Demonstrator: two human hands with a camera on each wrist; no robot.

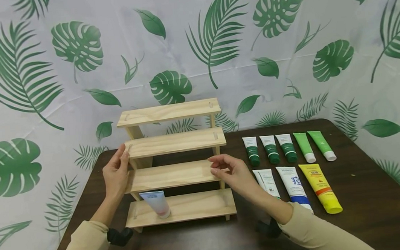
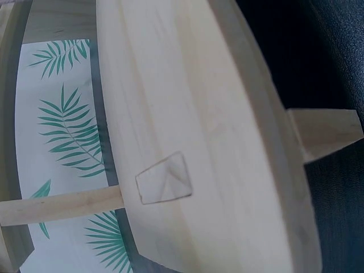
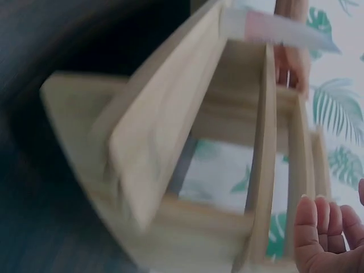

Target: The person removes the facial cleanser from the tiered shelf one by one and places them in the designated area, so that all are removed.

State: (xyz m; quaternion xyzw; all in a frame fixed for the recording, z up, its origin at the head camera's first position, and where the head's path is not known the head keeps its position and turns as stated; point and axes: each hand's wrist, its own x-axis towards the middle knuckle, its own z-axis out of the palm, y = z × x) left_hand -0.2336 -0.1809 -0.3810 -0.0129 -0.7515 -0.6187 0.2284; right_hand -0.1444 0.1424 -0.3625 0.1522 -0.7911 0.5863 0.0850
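Note:
A four-tier wooden display rack stands on the dark table. My left hand holds its left end at the second tier from the top, fingertips and thumb at the board's edge. My right hand hovers at the right end of the third tier, fingers loosely bent with nothing between them; in the right wrist view its fingers show beside the rack. One pale blue and pink squeeze tube stands cap down on the bottom tier, leaning back toward the left. The left wrist view shows a wooden board close up.
Right of the rack lie several tubes in two rows: white and green tubes, green tubes behind, then white tubes and a yellow tube in front. A leaf-print cloth hangs behind the table.

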